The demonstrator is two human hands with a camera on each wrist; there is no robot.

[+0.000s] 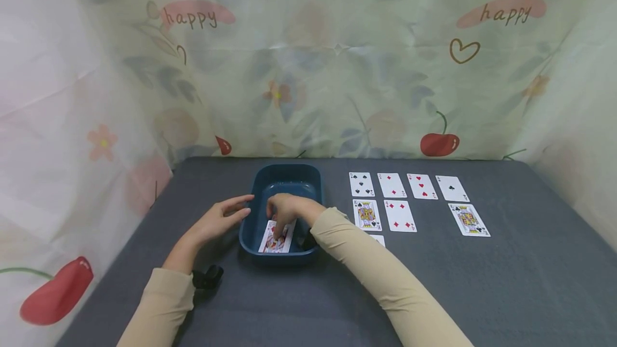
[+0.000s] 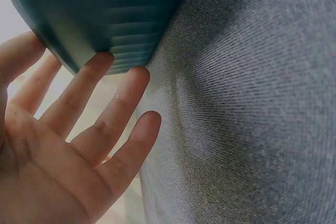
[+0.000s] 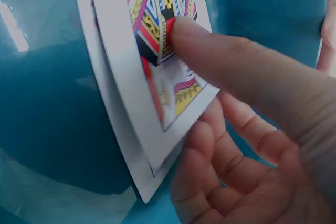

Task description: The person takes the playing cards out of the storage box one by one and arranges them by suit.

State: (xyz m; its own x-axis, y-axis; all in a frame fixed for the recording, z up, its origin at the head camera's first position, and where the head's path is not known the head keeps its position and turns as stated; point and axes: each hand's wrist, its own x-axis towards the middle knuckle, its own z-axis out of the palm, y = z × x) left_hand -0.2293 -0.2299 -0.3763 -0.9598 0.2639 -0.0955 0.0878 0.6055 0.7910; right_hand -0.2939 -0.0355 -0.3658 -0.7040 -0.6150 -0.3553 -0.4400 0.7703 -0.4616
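Left hand [image 1: 223, 217] flat, right hand [image 1: 285, 209] pinching

The head view looks forward and down over the grey cloth-covered table [image 1: 482, 283]. Both wrist views are very close to the blue plastic tub [image 1: 308, 181], seen in all three.

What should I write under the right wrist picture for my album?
Right hand pinches face cards inside the blue tub.

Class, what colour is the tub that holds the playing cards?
The tub is dark teal blue, clearest in the head view.
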